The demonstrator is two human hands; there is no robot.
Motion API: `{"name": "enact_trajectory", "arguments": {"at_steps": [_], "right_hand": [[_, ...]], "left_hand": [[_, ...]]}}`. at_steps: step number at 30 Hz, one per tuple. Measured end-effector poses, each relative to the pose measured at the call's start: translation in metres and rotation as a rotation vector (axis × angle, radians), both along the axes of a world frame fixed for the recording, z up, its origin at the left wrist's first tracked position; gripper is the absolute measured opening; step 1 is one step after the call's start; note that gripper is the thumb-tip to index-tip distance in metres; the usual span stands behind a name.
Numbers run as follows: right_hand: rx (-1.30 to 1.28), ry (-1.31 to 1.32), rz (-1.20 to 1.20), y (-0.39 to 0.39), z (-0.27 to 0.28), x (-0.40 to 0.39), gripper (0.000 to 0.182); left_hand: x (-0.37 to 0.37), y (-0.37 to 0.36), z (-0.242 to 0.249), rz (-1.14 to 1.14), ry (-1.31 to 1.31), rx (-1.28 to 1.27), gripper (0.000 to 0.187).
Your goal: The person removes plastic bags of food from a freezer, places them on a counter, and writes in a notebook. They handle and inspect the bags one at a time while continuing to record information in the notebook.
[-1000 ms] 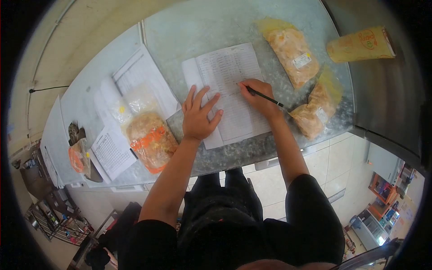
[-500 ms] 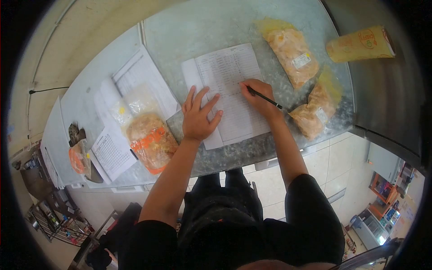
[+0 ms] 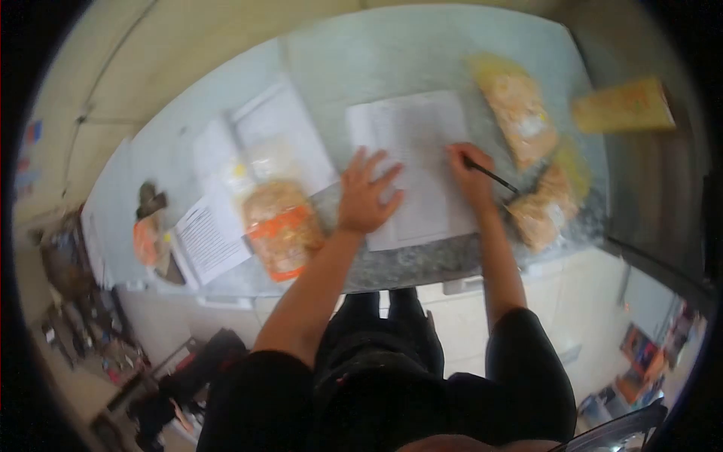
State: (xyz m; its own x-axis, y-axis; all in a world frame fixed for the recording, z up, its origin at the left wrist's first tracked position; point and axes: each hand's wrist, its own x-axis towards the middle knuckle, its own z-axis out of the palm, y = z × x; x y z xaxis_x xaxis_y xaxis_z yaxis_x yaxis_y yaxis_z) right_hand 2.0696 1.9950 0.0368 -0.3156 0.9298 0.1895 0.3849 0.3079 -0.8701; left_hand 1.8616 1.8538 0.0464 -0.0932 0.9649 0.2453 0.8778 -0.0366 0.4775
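Note:
A white booklet of printed sheets [image 3: 429, 200] lies spread on the grey metal counter. Flat on its left part rests my left hand [image 3: 367, 192], fingers spread and holding nothing. My right hand [image 3: 471, 173] is closed around a black pen [image 3: 493, 176] at the booklet's right side; the pen's tip is hidden by my fingers. Right of that hand lie two clear bags of pale food pieces, an upper bag [image 3: 518, 113] and a lower bag [image 3: 544, 211], each with a white label. Blur makes the writing on the page unreadable.
Left of my left arm sits a bag with an orange band [image 3: 282, 226], beside loose papers [image 3: 282, 128] and a printed list [image 3: 211, 245]. A smaller orange-marked bag [image 3: 147, 241] is farther left. A yellow printed package [image 3: 625, 107] stands at the far right. Behind me on the left is a person in dark clothes [image 3: 203, 365].
The camera view has swung, so the counter and everything on it appear shifted right. My left hand stays flat on the booklet, and my right hand still grips the pen.

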Motion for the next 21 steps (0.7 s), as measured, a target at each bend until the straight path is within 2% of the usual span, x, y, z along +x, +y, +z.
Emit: {"name": "enact_trajectory", "arguments": {"at_steps": [1,3,5,7,9,12,15,17,18,20,21], "right_hand": [[-0.013,0.011,-0.049,0.0,-0.002,0.002,0.009],[0.127,-0.206,-0.13,0.0,-0.016,0.002,0.015],[0.111,-0.137,-0.091,-0.007,-0.005,-0.008,0.018],[0.27,-0.107,0.034,-0.024,0.009,-0.019,0.022],[0.052,-0.13,0.184,-0.056,0.025,-0.017,0.028],[0.039,-0.057,0.227,-0.116,0.052,-0.021,0.033],[0.043,0.098,0.136,-0.186,0.084,-0.044,0.033],[-0.242,0.178,0.178,-0.222,0.099,-0.073,0.031],[-0.391,0.215,0.194,-0.241,0.108,-0.091,0.03],[-0.738,0.125,0.308,-0.28,0.145,-0.159,0.028],[-0.753,0.078,0.442,-0.296,0.141,-0.197,0.028]], "left_hand": [[0.0,-0.001,-0.006,0.0,-0.011,0.033,0.045],[-0.002,-0.003,-0.015,-0.007,-0.065,0.111,0.043],[-0.003,-0.005,-0.015,-0.001,-0.115,0.153,0.044],[-0.001,-0.009,-0.004,0.029,-0.084,0.052,0.04],[0.001,-0.01,0.016,0.045,-0.161,-0.044,0.039],[-0.008,-0.006,-0.011,-0.042,-0.197,0.089,0.034],[-0.038,-0.047,0.053,-0.103,-0.679,0.099,0.026],[-0.084,-0.113,0.111,-0.085,-0.696,0.176,0.022],[-0.11,-0.147,0.119,-0.042,-0.699,0.161,0.02],[-0.162,-0.22,0.118,0.08,-0.723,0.163,0.017],[-0.185,-0.258,0.113,0.159,-0.746,0.18,0.016]]}}
